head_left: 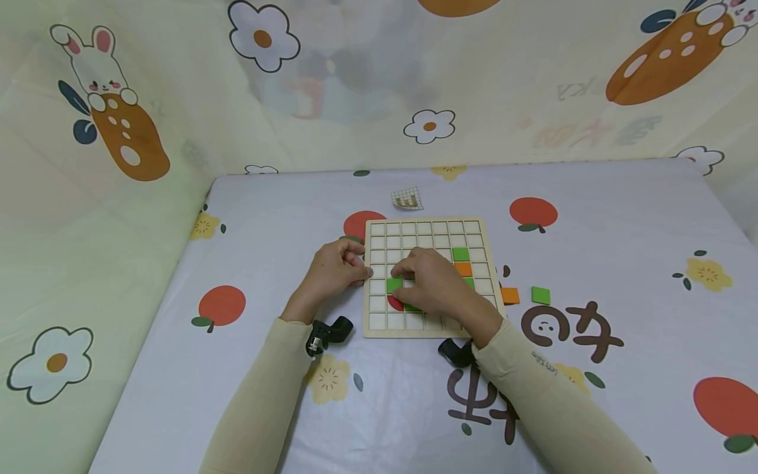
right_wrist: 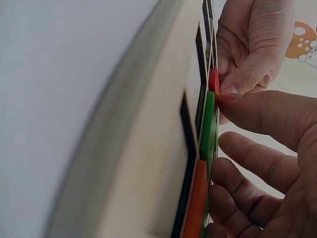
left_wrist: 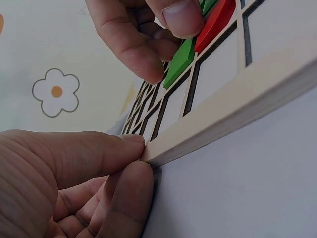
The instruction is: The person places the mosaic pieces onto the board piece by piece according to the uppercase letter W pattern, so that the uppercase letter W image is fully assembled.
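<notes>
A wooden grid board (head_left: 391, 334) lies on the table. My left hand (head_left: 334, 266) pinches its left edge, with the thumb on top and a finger against the side. Over the lower left cells, thumb and index finger of my right hand (head_left: 435, 283) hold a green square tile (head_left: 393, 286) at its opposite edges. Just below that tile sits a red piece (head_left: 395, 303), beside another green tile (head_left: 412, 308) partly under the hand. Farther right on the board are a green tile (head_left: 460, 254), an orange tile (head_left: 464, 269) and one more green tile (head_left: 470, 282).
To the right of the board lie a loose orange tile (head_left: 510, 296) and a loose green tile (head_left: 541, 295). A small card with a gridded pattern (head_left: 407, 199) lies behind the board. Black wrist cameras (head_left: 456, 354) hang near the board's front edge.
</notes>
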A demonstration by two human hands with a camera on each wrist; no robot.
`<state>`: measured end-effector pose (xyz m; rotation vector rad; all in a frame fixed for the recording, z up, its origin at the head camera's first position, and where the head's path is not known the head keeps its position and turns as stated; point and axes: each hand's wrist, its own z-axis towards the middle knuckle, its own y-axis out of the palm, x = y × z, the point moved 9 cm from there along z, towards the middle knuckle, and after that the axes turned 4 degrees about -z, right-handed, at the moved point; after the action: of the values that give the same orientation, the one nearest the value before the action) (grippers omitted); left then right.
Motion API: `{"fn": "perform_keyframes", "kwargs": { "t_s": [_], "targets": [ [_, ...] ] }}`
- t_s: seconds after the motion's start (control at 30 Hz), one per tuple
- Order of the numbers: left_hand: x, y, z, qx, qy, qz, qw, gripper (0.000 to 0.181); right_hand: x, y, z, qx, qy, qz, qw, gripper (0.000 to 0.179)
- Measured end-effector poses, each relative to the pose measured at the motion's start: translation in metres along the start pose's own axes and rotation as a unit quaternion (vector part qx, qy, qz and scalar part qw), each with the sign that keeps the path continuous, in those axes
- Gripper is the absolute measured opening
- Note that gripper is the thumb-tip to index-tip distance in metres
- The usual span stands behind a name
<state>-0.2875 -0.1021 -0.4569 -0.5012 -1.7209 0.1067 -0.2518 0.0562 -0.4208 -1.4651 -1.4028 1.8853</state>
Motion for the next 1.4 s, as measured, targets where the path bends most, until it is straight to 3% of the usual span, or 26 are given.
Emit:
{"fn": "perform_keyframes", "kwargs": {
  "t_s": [0.63,0.83,1.03,1.4],
  "targets": [
    [0.001,-0.001,-0.001,-0.002,0.01,0.014,0.9998,0.039,-0.004,-0.006,-0.007,0.027,0.0,-0.016,0.9995,0.038],
    [0.001,-0.001,0.001,-0.003,0.015,0.015,0.9998,0.04,-0.003,-0.012,-0.014,0.036,0.007,0.007,0.9993,0.044],
    [0.001,-0.001,0.0,-0.002,0.011,0.015,0.9998,0.04,0.001,-0.016,-0.022,0.041,0.017,0.028,0.9986,0.052],
    [0.0,-0.001,0.001,0.001,0.011,0.014,0.9998,0.04,0.016,-0.023,-0.035,0.047,0.041,0.012,0.998,0.063]
  ]
}}
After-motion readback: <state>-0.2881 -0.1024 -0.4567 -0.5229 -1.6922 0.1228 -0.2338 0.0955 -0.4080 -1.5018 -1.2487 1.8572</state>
